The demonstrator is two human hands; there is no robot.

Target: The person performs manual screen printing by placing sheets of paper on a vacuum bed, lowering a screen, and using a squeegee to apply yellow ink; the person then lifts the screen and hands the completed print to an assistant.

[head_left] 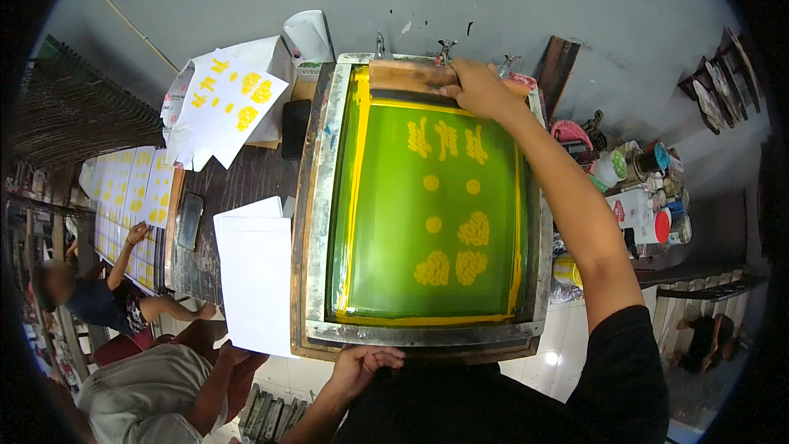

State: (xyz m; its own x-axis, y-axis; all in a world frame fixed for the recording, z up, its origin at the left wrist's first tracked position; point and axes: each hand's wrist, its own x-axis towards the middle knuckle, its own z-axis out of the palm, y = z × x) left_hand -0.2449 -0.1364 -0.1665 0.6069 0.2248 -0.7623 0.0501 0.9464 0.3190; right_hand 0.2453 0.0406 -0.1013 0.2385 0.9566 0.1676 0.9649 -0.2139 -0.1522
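Note:
In front of me lies a screen-printing frame (pixel 427 331) with a green mesh (pixel 386 197). Yellow characters, dots and rounded clusters show in the mesh, and yellow ink lines its edges. My right hand (pixel 485 89) grips a wooden squeegee (pixel 407 78) at the far end of the screen. The squeegee's dark blade lies along the far strip of yellow ink. At the near edge, my left hand (pixel 366 368) has its fingers curled against the frame's front bar. Metal clamps (pixel 446 51) stand behind the frame's far edge.
White paper (pixel 255 288) is stacked left of the frame. Yellow-printed sheets (pixel 234 99), a black phone (pixel 296 129) and a dark case (pixel 190 222) lie beyond it. Tubs and cans (pixel 637 168) crowd the right. Two people (pixel 152 386) are at the left, another (pixel 707 345) far right.

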